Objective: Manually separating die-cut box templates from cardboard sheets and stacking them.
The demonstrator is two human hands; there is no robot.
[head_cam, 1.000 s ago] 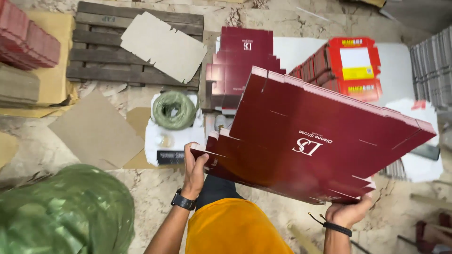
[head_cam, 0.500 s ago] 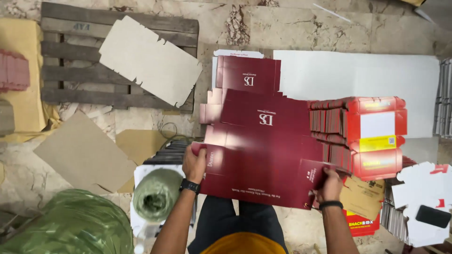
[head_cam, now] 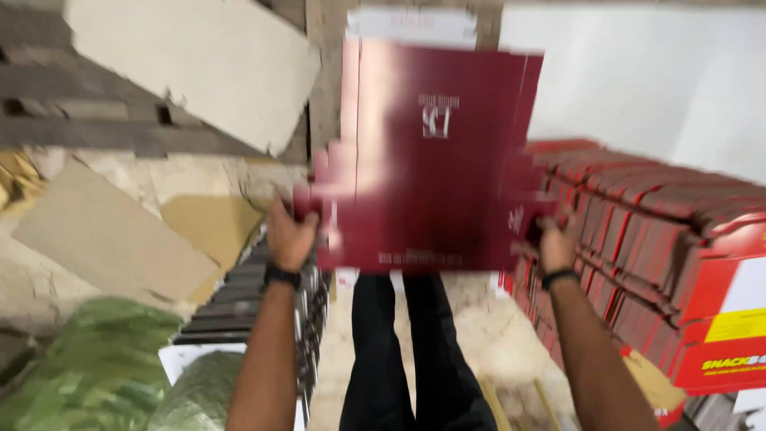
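Both hands are up in front of the person, and between them is a stack of flat maroon carton blanks, blurred but plainly filling the centre of the view. The left hand is curled shut around the stack's near left corner, at about eight o'clock of the sheets, with a dark wristband just below it. The right hand is clamped on the near right corner, at about four o'clock, fingers wrapped over the edge. The stack hangs above the person's dark trousers. Off at three o'clock a row of red folded cartons stands on edge, close beside the right hand. At ten o'clock a pale cardboard sheet lies across a wooden pallet. At seven o'clock sits a green sack.
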